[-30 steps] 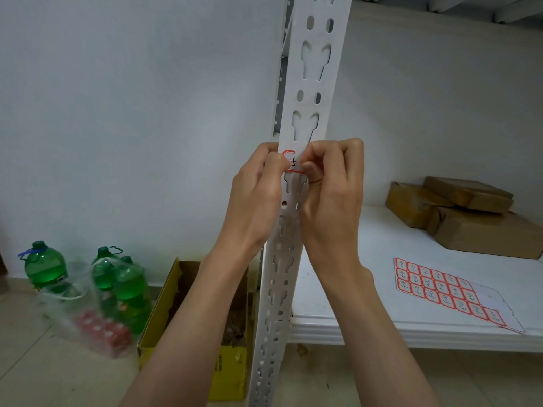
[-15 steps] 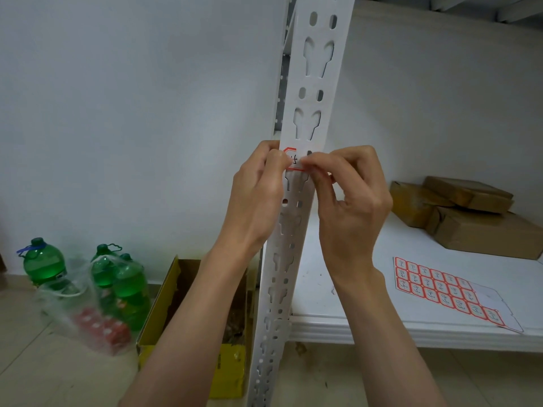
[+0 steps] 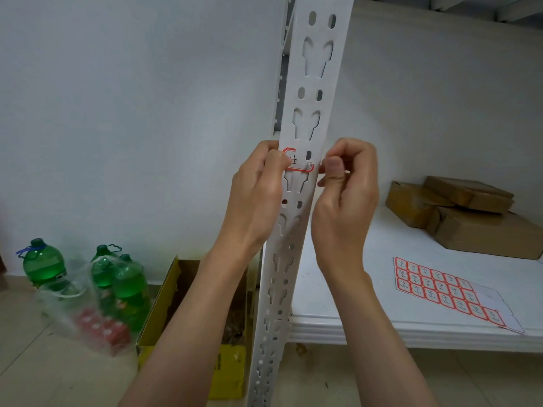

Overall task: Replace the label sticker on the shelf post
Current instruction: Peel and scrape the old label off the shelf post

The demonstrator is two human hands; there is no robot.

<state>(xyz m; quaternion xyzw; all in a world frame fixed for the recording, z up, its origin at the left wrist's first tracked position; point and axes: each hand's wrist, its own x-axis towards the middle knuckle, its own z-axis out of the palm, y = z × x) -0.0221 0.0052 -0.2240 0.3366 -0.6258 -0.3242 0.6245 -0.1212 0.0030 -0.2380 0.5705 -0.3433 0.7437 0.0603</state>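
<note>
Green bottles [image 3: 44, 261] in a plastic bag [image 3: 79, 306] sit at eight o'clock, a yellow box [image 3: 226, 374] at six, brown parcels [image 3: 470, 212] at three.

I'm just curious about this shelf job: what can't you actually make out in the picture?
All from the head view:
- Writing on the label: too small, and the left hand covers its left end.
- Whether the right hand pinches a torn-off piece: its curled fingers hide it.
- Post: top and foot cut off by the frame edges.
- Marks on the sticker sheet: too small to read.
- Yellow box contents: hidden behind the forearm and post.
</note>
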